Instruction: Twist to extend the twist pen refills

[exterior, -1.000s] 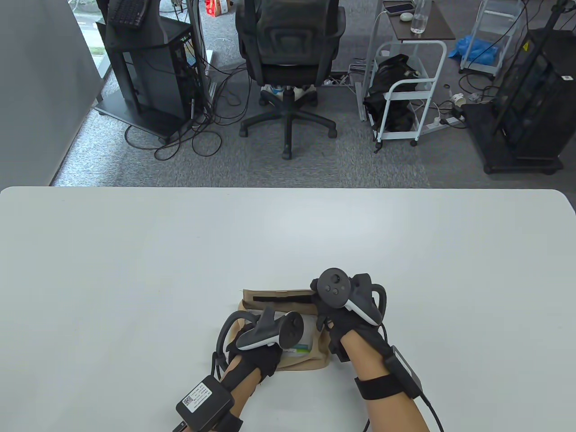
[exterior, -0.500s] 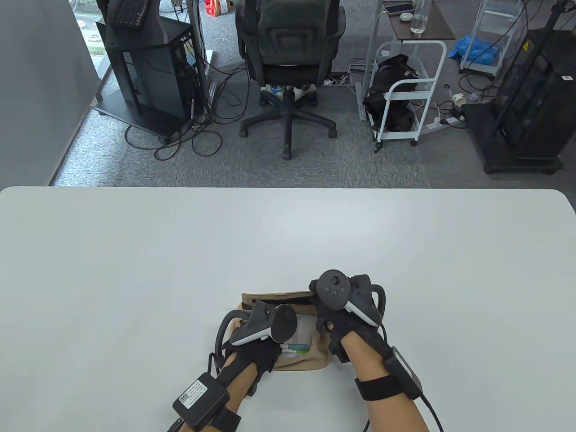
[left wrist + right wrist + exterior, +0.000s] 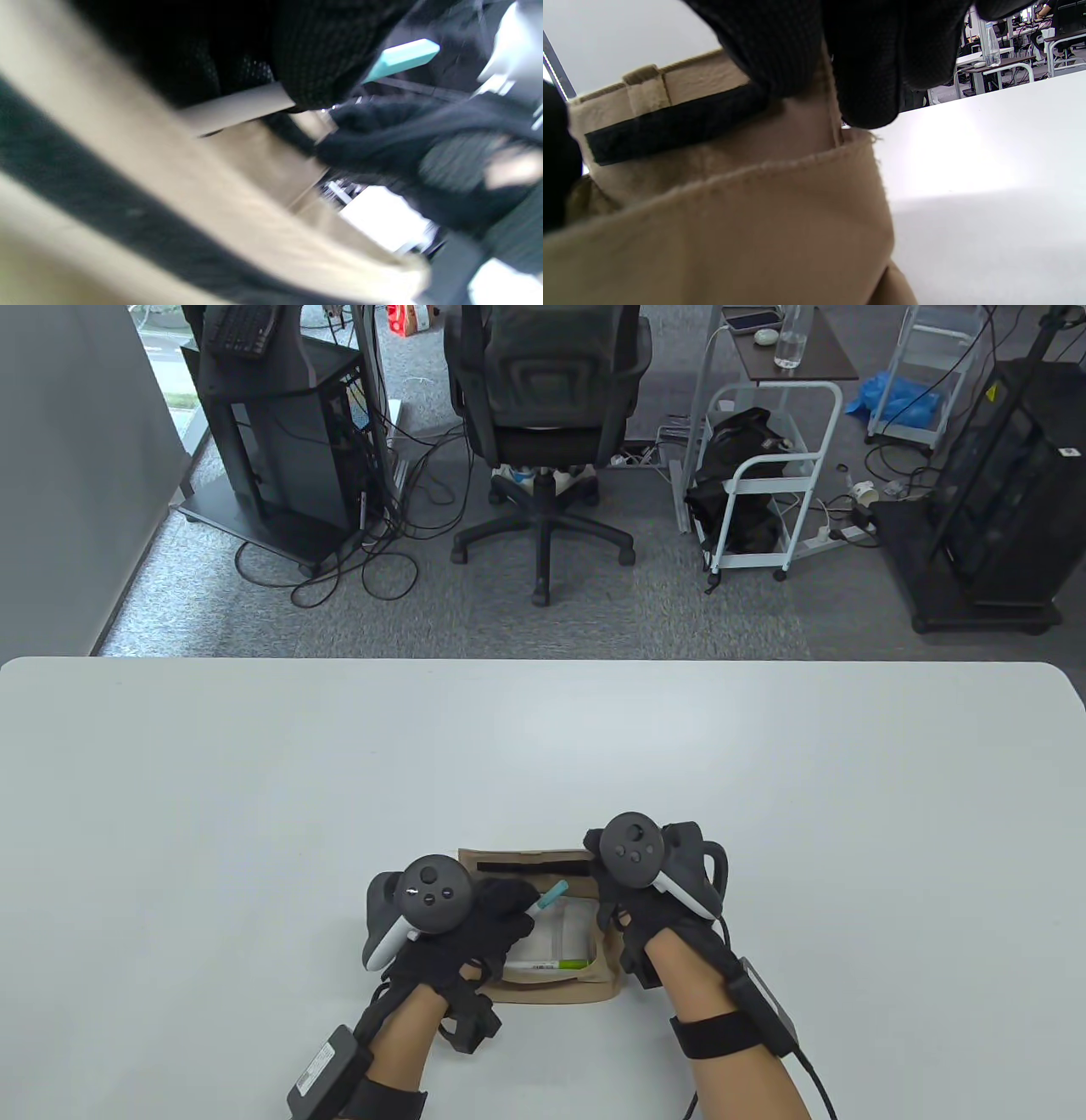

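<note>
Pen (teal-capped, white barrel) tilts from left hand.

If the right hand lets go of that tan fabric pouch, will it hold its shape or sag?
Probably sags: the pouch is soft stitched cloth, creased where the right hand grips its edge. Likely light and apt to slide on the smooth table while the left hand lifts the pen.
</note>
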Demonstrator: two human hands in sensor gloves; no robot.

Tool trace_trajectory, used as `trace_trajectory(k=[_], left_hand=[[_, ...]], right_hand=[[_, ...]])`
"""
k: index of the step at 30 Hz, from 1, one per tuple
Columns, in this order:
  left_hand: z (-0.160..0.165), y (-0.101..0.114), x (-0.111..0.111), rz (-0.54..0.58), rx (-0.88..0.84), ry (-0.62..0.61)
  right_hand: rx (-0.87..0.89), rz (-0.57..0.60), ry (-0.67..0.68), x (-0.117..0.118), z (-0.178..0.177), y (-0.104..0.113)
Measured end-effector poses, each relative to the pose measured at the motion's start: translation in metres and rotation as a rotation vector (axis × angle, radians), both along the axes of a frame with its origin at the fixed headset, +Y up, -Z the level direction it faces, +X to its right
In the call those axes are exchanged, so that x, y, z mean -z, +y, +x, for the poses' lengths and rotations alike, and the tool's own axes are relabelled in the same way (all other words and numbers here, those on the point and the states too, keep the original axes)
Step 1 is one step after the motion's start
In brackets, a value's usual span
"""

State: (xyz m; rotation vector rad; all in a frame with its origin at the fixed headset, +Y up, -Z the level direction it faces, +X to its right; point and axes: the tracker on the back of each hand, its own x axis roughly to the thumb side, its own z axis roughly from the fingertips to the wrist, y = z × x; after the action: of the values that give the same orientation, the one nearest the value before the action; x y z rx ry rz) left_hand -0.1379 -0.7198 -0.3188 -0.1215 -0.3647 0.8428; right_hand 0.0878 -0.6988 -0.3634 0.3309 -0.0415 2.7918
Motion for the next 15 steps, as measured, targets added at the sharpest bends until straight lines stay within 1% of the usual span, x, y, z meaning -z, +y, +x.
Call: trace_trajectory(k=[3, 4, 6, 9, 10, 12, 14, 15], left_hand=[[-0.006, 0.009, -0.003, 0.006, -0.169, -0.011], [-0.007, 0.011, -0.004, 0.006, -0.224, -0.020], [-0.009, 0.014, -0.005, -0.006, -0.311, -0.033], [-0.009, 0.017, -0.007, -0.003, -0.420, -0.091], [-0.008, 0.018, -0.007, -0.010, -0.446, -0.104], [-0.007, 0.019, -0.009, -0.014, -0.501, -0.146], [-0.005, 0.019, -0.010, -0.022, -0.531, -0.178], [-0.004, 0.019, -0.010, -0.020, -0.534, -0.180]], right_hand=[[0.024, -0.014, 0.003, -0.002, 0.003, 0.008], [0.051, -0.012, 0.007, -0.003, 0.005, 0.015], [0.114, 0.011, 0.011, -0.007, 0.008, 0.029], [0.245, 0.078, 0.044, -0.018, 0.015, 0.058], [0.288, 0.090, 0.062, -0.021, 0.016, 0.064], [0.399, 0.101, 0.117, -0.028, 0.018, 0.078], [0.529, 0.067, 0.242, -0.034, 0.017, 0.088], [0.575, 0.044, 0.287, -0.035, 0.016, 0.089]])
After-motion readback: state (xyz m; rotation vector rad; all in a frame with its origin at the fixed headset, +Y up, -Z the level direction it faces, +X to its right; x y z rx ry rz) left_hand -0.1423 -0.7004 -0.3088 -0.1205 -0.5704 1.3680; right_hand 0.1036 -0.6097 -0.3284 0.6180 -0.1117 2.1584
